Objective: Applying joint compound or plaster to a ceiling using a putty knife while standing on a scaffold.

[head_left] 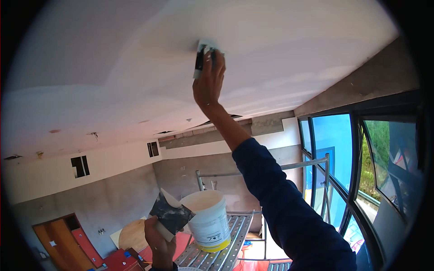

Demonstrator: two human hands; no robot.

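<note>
My right arm reaches up to the white ceiling [113,49], and my right hand [208,88] is closed on a flat dark scraper [199,63] with pale edges. Its face lies against or very near the ceiling; the exact contact is hidden. Lower down, my left hand [159,241] grips a putty knife [168,213] by its pale lower end. White compound sits on the knife's broad dark blade. Just right of that blade stands a white bucket [212,223] with a yellow base, its mouth uncovered and its inside mostly out of sight.
The bucket stands on a perforated metal scaffold platform [237,235]. Behind it runs a scaffold guardrail [294,165]. Dark-framed windows [332,149] line the right side, one pane tilted outward. A wooden door [61,244] and red furniture [120,261] are far below left.
</note>
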